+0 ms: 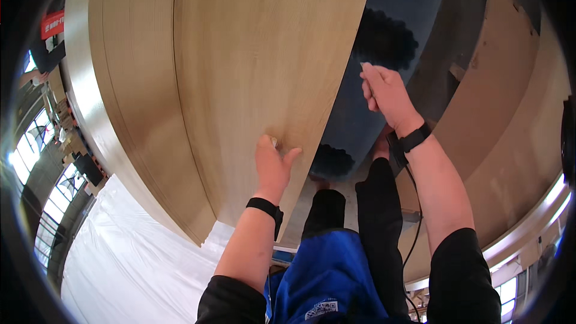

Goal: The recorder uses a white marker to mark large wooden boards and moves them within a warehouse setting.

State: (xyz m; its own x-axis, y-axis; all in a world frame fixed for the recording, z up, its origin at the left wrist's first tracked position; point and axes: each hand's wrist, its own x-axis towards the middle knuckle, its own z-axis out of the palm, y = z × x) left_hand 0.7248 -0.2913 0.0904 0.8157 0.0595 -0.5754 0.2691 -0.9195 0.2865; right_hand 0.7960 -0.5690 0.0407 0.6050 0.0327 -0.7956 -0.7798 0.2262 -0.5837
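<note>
A large wood-grain panel spreads out in front of me. My left hand rests on its near part, close to the right edge, with fingers curled in and the thumb held away. A small pale bit shows by those fingers, too small to name. Beyond the panel's right edge, my right hand hovers over a dark blue surface marked with black patches. Its fingers are closed in a pinch, and a tiny light tip sticks out past the thumb; what it belongs to is hidden.
More wood-grain boards lie along the panel's left side. White plastic sheeting covers the lower left. A curved brown board stands at the right. A cable hangs beside my right leg. Another person's arm shows at the far left.
</note>
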